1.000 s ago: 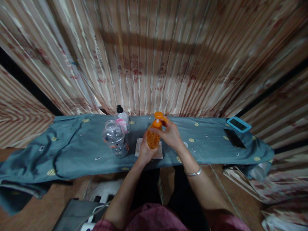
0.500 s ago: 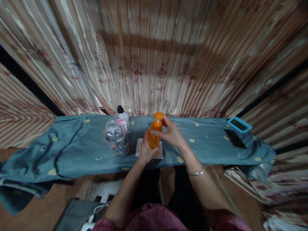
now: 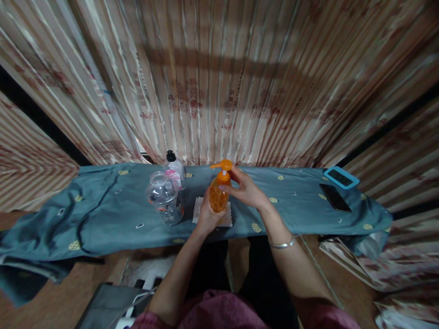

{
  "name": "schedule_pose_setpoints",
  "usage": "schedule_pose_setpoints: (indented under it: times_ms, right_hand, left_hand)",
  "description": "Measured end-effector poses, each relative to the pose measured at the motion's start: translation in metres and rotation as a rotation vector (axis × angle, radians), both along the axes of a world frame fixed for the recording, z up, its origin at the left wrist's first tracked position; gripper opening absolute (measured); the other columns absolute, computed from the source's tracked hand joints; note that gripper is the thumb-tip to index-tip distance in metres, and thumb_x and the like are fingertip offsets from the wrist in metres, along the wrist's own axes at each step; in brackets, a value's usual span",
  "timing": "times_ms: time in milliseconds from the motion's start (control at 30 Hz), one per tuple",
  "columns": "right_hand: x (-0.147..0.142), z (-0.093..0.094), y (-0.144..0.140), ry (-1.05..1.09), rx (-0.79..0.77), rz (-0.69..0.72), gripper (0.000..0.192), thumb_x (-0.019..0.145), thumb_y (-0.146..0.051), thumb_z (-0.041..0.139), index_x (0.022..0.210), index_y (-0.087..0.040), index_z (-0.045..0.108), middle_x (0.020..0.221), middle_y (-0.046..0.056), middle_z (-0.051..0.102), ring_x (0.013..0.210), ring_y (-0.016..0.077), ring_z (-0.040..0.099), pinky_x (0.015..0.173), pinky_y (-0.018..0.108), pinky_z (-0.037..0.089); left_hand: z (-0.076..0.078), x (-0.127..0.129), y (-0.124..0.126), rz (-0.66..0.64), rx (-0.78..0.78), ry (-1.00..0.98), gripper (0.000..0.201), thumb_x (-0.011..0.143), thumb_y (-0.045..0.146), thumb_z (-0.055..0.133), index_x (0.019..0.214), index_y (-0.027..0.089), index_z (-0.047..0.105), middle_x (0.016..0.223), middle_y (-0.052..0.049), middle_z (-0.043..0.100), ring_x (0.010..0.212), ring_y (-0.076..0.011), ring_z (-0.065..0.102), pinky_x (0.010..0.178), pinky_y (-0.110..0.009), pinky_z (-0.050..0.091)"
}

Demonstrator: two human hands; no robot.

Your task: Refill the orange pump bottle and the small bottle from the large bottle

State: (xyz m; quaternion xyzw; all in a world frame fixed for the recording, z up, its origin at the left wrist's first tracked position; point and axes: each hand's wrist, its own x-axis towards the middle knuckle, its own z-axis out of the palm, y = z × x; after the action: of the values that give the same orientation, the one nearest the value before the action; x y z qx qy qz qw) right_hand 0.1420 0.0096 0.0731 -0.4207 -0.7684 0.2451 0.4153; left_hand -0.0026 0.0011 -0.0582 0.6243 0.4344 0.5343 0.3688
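The orange pump bottle (image 3: 218, 194) stands upright over the white cloth (image 3: 198, 209) on the counter (image 3: 103, 214), its spout pointing left toward the clear jar (image 3: 163, 197). The left hand (image 3: 206, 214) is clamped around the bottle's body; the right hand (image 3: 246, 191) pinches its pump head, fingers closed on it.
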Motion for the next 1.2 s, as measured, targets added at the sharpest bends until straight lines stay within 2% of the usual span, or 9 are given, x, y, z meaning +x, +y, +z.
schedule_pose_setpoints:
  times_ms: [67,200,267,433,500,733,900,1000,1200]
  right_hand:
    - [0.001,0.000,0.001,-0.022,-0.007,0.005,0.032,0.096,-0.042,0.065,0.119,-0.019,0.066,0.120,0.008,0.069,0.104,0.0226,0.069,0.092,0.047,0.056]
    - [-0.008,-0.006,-0.002,-0.021,0.009,-0.189,0.033,0.094,-0.043,0.067,0.115,-0.018,0.066,0.110,0.006,0.069,0.098,0.0220,0.068,0.090,0.047,0.055]
    - [-0.011,-0.008,-0.004,-0.014,0.014,-0.222,0.034,0.093,-0.044,0.069,0.116,-0.018,0.065,0.109,0.006,0.069,0.099,0.0226,0.068,0.090,0.047,0.055]
    - [-0.001,-0.002,-0.003,-0.014,-0.004,-0.038,0.037,0.096,-0.042,0.065,0.125,-0.020,0.063,0.124,0.008,0.068,0.106,0.0234,0.068,0.092,0.047,0.056]
    - [0.000,-0.001,-0.002,-0.020,-0.013,-0.021,0.034,0.097,-0.041,0.064,0.123,-0.020,0.064,0.123,0.008,0.068,0.104,0.0224,0.068,0.090,0.046,0.057]
    - [-0.018,-0.014,-0.007,0.012,0.013,-0.290,0.034,0.093,-0.044,0.068,0.116,-0.018,0.065,0.113,0.006,0.069,0.101,0.0230,0.067,0.091,0.048,0.055]
    - [-0.011,-0.011,-0.005,0.027,0.006,-0.124,0.037,0.095,-0.041,0.066,0.125,-0.020,0.063,0.125,0.009,0.067,0.106,0.0237,0.067,0.091,0.047,0.056]
    - [-0.009,-0.013,-0.001,0.035,-0.006,-0.075,0.034,0.097,-0.041,0.064,0.123,-0.019,0.064,0.123,0.008,0.068,0.104,0.0227,0.068,0.090,0.046,0.057]
    - [-0.022,-0.017,-0.005,0.040,0.003,-0.315,0.035,0.094,-0.043,0.068,0.119,-0.018,0.065,0.117,0.007,0.068,0.102,0.0231,0.067,0.091,0.047,0.055]
  left_hand:
    - [0.000,0.000,0.000,0.000,-0.006,-0.008,0.084,0.064,0.016,0.075,0.141,0.021,0.041,0.135,-0.011,0.063,0.121,-0.0267,0.064,0.107,-0.045,0.052]
    - [0.000,0.000,-0.001,0.005,-0.022,-0.018,0.085,0.062,0.015,0.075,0.141,0.022,0.041,0.131,-0.009,0.065,0.117,-0.0262,0.066,0.103,-0.043,0.054]
    - [0.001,-0.001,-0.001,0.002,-0.030,-0.015,0.083,0.063,0.015,0.074,0.139,0.021,0.043,0.128,-0.009,0.066,0.115,-0.0261,0.067,0.102,-0.043,0.055]
    - [0.002,0.000,-0.001,-0.012,-0.005,-0.014,0.084,0.065,0.016,0.075,0.141,0.021,0.041,0.134,-0.010,0.063,0.120,-0.0265,0.064,0.106,-0.045,0.052]
    - [0.002,0.001,-0.001,-0.005,0.001,-0.012,0.085,0.065,0.016,0.075,0.142,0.022,0.040,0.136,-0.010,0.063,0.121,-0.0266,0.064,0.106,-0.045,0.052]
    - [0.001,0.002,-0.002,0.014,-0.021,-0.039,0.082,0.063,0.015,0.075,0.139,0.021,0.043,0.133,-0.010,0.064,0.120,-0.0271,0.065,0.105,-0.045,0.053]
    - [0.005,0.001,-0.003,0.005,-0.037,-0.011,0.084,0.065,0.015,0.075,0.141,0.022,0.041,0.131,-0.009,0.065,0.117,-0.0254,0.066,0.104,-0.043,0.054]
    - [0.006,0.002,-0.002,-0.006,-0.024,-0.014,0.084,0.066,0.015,0.074,0.143,0.023,0.041,0.134,-0.009,0.064,0.119,-0.0252,0.065,0.105,-0.044,0.053]
    - [0.002,0.002,-0.001,-0.003,-0.026,-0.021,0.086,0.064,0.015,0.074,0.142,0.021,0.040,0.133,-0.010,0.064,0.120,-0.0270,0.066,0.104,-0.043,0.054]
